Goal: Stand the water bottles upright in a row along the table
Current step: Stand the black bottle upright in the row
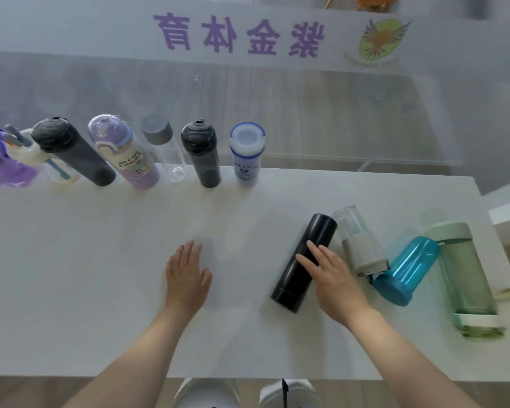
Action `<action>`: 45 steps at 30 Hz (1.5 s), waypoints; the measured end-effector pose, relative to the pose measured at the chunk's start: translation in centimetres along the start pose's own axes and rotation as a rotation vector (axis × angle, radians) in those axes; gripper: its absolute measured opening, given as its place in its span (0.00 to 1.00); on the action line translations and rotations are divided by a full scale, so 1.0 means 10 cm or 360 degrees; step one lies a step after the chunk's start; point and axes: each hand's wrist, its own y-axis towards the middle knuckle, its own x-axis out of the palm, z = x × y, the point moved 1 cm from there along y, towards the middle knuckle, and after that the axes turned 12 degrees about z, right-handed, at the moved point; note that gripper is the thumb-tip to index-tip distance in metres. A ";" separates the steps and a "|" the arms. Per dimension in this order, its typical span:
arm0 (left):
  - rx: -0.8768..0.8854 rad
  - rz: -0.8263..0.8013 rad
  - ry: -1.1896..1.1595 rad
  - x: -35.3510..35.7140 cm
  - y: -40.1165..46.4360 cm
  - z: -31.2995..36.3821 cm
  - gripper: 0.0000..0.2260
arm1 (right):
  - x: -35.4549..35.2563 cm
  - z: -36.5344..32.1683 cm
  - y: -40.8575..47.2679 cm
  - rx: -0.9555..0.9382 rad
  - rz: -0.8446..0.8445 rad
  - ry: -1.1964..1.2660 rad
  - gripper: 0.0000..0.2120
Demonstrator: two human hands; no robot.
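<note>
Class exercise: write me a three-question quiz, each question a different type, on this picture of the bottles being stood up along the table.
1. True or false: the black bottle under the right hand lies on its side.
2. How many bottles lie on the table near the right hand?
3. Which upright bottle ends the row on the right? A) blue-and-white bottle B) purple cartoon bottle C) clear bottle with grey cap

Key: 1 true; 2 four; 3 A.
</note>
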 end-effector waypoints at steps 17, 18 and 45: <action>-0.0083 0.0120 0.0153 0.40 -0.35 0.53 0.28 | 0.27 0.27 0.26 -0.0683 0.0299 -0.0241 0.36; -0.0082 0.0121 0.0156 0.40 -0.35 0.53 0.28 | 0.26 0.27 0.29 -0.0708 0.0293 -0.0242 0.36; -0.0066 0.0083 0.0174 0.40 -0.34 0.52 0.27 | -0.18 -0.01 0.76 -0.0218 0.0171 0.0645 0.28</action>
